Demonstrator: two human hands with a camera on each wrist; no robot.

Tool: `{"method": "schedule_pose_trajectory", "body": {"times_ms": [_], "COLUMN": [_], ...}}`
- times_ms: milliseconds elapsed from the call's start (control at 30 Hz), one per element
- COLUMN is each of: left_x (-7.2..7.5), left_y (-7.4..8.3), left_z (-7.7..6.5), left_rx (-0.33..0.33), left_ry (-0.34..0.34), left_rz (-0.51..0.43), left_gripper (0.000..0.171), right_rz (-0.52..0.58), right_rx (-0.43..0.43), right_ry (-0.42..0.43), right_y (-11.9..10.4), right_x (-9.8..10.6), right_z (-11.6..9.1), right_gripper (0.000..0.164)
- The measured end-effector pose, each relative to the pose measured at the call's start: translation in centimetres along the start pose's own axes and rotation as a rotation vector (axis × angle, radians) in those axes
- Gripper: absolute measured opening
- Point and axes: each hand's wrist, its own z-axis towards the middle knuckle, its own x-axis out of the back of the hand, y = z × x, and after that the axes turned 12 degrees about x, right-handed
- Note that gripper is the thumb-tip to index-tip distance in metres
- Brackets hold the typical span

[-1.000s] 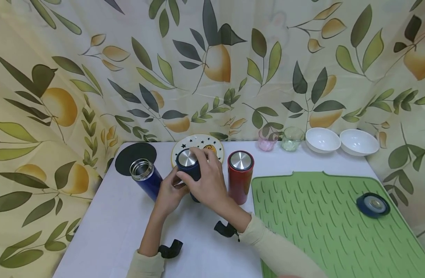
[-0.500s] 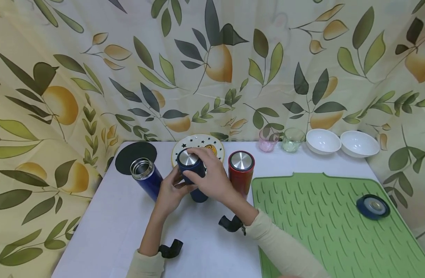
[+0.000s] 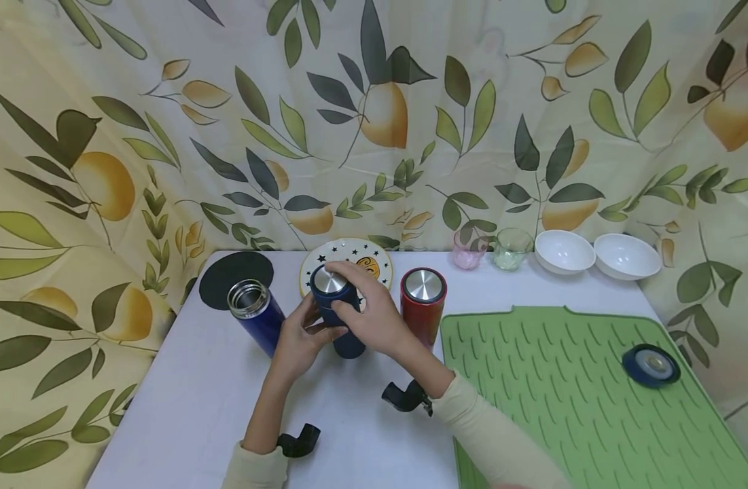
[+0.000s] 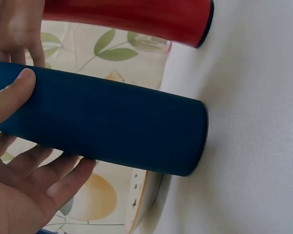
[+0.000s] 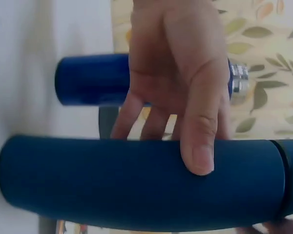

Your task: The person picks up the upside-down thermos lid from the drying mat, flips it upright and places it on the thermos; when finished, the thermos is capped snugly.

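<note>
Gripping the navy bottle (image 4: 112, 124): left hand (image 3: 299, 341); right hand (image 3: 375, 314) (apparently) pinching its lid (image 3: 330, 281).

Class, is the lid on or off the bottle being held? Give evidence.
On: the steel-topped lid caps the held bottle, with only a thin dark seam between. Tightness: cannot tell.

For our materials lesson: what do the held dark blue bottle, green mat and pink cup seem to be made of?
Dark blue bottle: probably matte-coated metal; its sides barely shine. Its lid top looks like brushed metal, silvery and streaked.
Green mat: perhaps silicone or rubber, dull, with curved ridges.
Pink cup: glass or clear plastic; the backdrop shows through.
</note>
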Motion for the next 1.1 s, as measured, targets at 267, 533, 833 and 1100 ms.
{"method": "schedule_pose_trajectory", "body": {"times_ms": [267, 533, 833, 1100], "left_x": [0.0, 0.1, 0.1, 0.1], "left_y": [0.1, 0.2, 0.3, 0.3], "left_z": [0.2, 0.1, 0.1, 0.0], "left_rx": [-0.015, -0.007, -0.004, -0.004], "left_ry": [0.002, 0.001, -0.023, -0.006], "left_rz": [-0.022, 0.000, -0.003, -0.020], "left_gripper": [0.070, 0.070, 0.069, 0.067], "right_rz": [-0.380, -0.250, -0.008, -0.468], "right_rx": [0.013, -0.031, -0.037, 0.016], "right_ry": [0.085, 0.016, -0.142, 0.023], "right_y": [-0.1, -0.4, -1.1, -0.1], "right_x": [-1.5, -0.4, 1.8, -1.1], "right_z": [-0.3, -0.2, 0.7, -0.3], "right_gripper": [0.056, 0.063, 0.054, 0.064]}}
